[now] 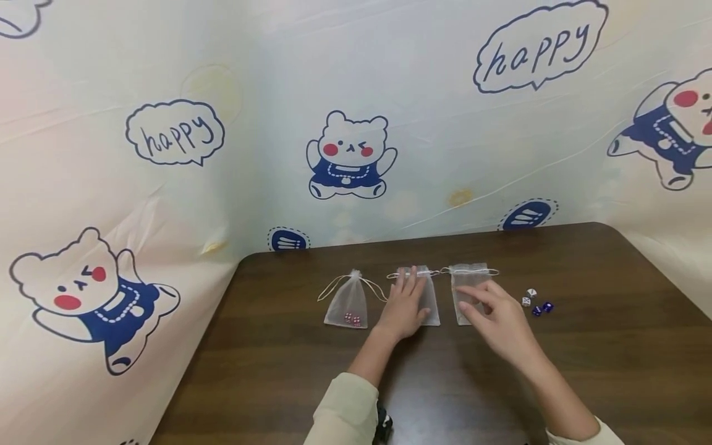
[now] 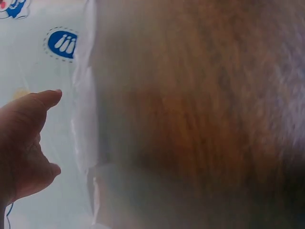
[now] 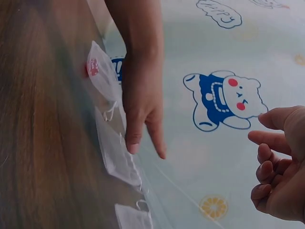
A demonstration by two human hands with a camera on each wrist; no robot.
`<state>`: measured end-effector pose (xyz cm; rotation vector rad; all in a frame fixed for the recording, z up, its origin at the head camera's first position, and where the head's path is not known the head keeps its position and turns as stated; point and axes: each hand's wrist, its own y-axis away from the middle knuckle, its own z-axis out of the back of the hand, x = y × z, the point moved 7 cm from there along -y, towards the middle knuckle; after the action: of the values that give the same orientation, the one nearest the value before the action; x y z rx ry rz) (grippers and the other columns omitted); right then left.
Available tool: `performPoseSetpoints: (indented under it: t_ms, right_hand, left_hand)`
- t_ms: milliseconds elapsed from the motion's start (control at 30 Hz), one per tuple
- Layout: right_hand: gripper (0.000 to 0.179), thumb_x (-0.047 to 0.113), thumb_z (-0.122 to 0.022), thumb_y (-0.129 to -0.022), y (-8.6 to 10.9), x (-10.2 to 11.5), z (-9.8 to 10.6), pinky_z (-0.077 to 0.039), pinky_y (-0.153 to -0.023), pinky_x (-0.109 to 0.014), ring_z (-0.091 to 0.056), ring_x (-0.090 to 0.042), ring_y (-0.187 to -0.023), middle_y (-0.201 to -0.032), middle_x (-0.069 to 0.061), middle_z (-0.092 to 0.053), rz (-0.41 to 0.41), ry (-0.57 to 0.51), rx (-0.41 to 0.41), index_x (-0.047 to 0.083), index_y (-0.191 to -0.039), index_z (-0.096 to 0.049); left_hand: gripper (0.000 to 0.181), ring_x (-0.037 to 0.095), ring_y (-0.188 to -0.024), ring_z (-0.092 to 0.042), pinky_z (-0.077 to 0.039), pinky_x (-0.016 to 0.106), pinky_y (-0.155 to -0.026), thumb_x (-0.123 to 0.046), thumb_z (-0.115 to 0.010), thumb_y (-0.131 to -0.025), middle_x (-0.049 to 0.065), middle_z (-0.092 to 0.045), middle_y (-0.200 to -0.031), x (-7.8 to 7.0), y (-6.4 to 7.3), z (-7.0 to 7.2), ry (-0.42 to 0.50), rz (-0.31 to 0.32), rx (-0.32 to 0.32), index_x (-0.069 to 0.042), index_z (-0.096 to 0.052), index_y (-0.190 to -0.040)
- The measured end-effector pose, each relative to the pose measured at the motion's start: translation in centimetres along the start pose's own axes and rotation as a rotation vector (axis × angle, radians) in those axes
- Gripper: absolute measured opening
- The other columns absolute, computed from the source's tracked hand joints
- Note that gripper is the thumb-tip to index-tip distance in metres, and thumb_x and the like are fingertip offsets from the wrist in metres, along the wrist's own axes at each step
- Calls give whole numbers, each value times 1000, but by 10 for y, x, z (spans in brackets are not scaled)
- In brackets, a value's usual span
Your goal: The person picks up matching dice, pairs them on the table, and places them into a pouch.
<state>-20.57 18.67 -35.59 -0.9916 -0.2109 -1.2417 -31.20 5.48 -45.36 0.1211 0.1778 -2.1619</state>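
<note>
Three sheer white drawstring bags lie in a row on the table. The left bag [image 1: 340, 304], gathered at its neck, has red dice [image 1: 353, 319] inside. My left hand [image 1: 402, 307] is over the middle bag [image 1: 431, 309], its fingers stretched toward the drawstring; whether it presses the bag is unclear. In the left wrist view that hand [image 2: 24, 143] shows at the left edge, fingers apart. My right hand [image 1: 503, 318] hovers by the right bag [image 1: 463, 314]. Its thumb and forefinger stand apart with nothing between them in the right wrist view, the other fingers [image 3: 264, 171] bent.
Right of the bags lie two white dice [image 1: 526, 301] and two blue dice [image 1: 547, 306]. The dark wooden table [image 1: 267, 377] ends at a printed cloth backdrop [image 1: 250, 173]. A small black object [image 1: 384, 423] shows beside the left sleeve [image 1: 345, 411].
</note>
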Motion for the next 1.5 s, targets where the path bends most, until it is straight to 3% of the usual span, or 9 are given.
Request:
performPoseSetpoints:
  t_ms: [133, 333, 633, 867, 1000, 1167, 1367, 1500]
  right_hand:
    - [22, 7, -69, -82, 5, -6, 2, -35, -53, -24, -39, -9, -65, -82, 6, -51, -23, 8, -6, 7, -104, -70]
    - [22, 6, -69, -81, 10, -16, 5, -34, -54, -24, -40, -10, -66, -83, 4, -54, -52, 11, -9, 8, -103, -70]
    - [22, 5, -69, -82, 10, -33, 17, -35, -53, -22, -42, -8, -64, -81, 3, -52, -73, 23, -30, 6, -104, -69]
    - [19, 6, -67, -83, 2, -68, 40, -35, -54, -20, -42, -5, -66, -80, -1, -54, -89, 93, -77, 2, -102, -68]
    - [21, 12, -62, -88, -2, -99, 62, -34, -56, -23, -41, -6, -68, -80, -5, -54, -161, 156, -75, 0, -104, -67]
    - [28, 18, -56, -92, -1, -143, 73, -35, -55, -30, -46, -18, -72, -81, -11, -56, -277, 224, 16, -4, -106, -65]
    - [28, 17, -58, -90, 8, -186, 62, -38, -55, -33, -53, -24, -68, -80, -14, -64, -367, 280, 190, -7, -102, -65]
    - [27, 17, -59, -87, 14, -202, 54, -42, -59, -44, -57, -36, -73, -82, -18, -65, -394, 324, 285, -6, -99, -65]
  left_hand:
    - [69, 32, -138, -9, -19, 48, -107, -30, -54, -93, 11, -9, -153, 1, 0, -12, 61, 4, 32, -10, -17, -148]
    - [67, 30, -137, -16, -20, 49, -106, -26, -54, -93, 10, -17, -152, 4, 3, -18, 93, 13, 59, -10, -19, -148]
    - [53, 28, -136, -21, -20, 45, -107, -26, -47, -96, 9, -26, -149, 8, 10, -29, 44, 58, 195, -10, -31, -144]
    - [54, 25, -137, -18, -18, 42, -109, -32, -46, -96, 6, -23, -150, 8, 10, -32, 20, 85, 236, -14, -32, -145]
    - [55, 23, -138, -17, -18, 41, -109, -35, -45, -96, 4, -22, -151, 7, 8, -33, -11, 94, 246, -16, -30, -145]
    - [55, 22, -137, -18, -20, 40, -108, -37, -45, -95, 2, -23, -151, 5, 6, -33, -55, 104, 252, -18, -31, -145]
    - [55, 22, -137, -21, -22, 39, -107, -38, -44, -95, 2, -24, -150, 3, 7, -31, -85, 100, 254, -18, -32, -145]
    - [55, 22, -137, -20, -22, 39, -107, -38, -44, -95, 2, -24, -150, 0, 7, -30, -81, 96, 258, -18, -31, -145]
